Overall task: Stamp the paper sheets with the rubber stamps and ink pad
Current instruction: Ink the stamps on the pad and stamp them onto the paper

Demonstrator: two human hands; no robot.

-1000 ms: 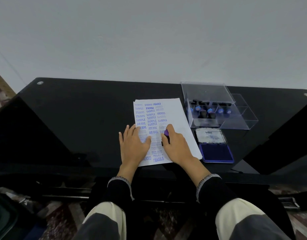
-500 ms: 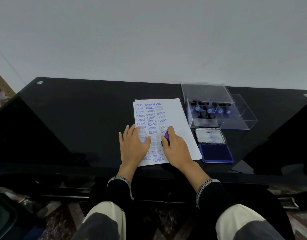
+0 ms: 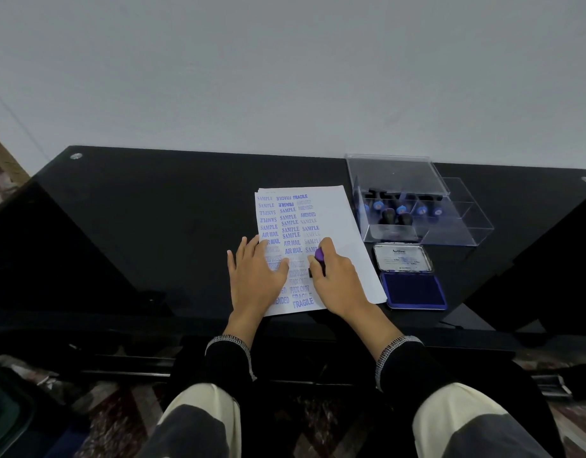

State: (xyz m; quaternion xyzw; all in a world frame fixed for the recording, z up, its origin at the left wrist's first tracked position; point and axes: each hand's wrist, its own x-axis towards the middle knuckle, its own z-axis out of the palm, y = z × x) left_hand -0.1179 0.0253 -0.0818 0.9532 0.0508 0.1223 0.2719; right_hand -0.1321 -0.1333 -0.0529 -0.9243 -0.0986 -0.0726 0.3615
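Note:
A stack of white paper sheets [image 3: 341, 219] lies on the black glass table, its left half covered with blue stamped words. My left hand [image 3: 257, 276] rests flat on the lower left of the top sheet, fingers spread. My right hand [image 3: 338, 279] grips a rubber stamp [image 3: 319, 257] with a purple top and holds it down on the paper near the middle. The open ink pad [image 3: 414, 290], blue with its lid flipped back, sits just right of the paper. The stamp's face is hidden under my hand.
A clear plastic box [image 3: 450, 223] with several more stamps stands behind the ink pad, its lid propped up. The black table [image 3: 153, 226] runs to a white wall behind. My knees and a patterned rug show below the table's front edge.
My right hand with the stamp has shifted slightly on the paper. My left hand has stayed in place on the sheet.

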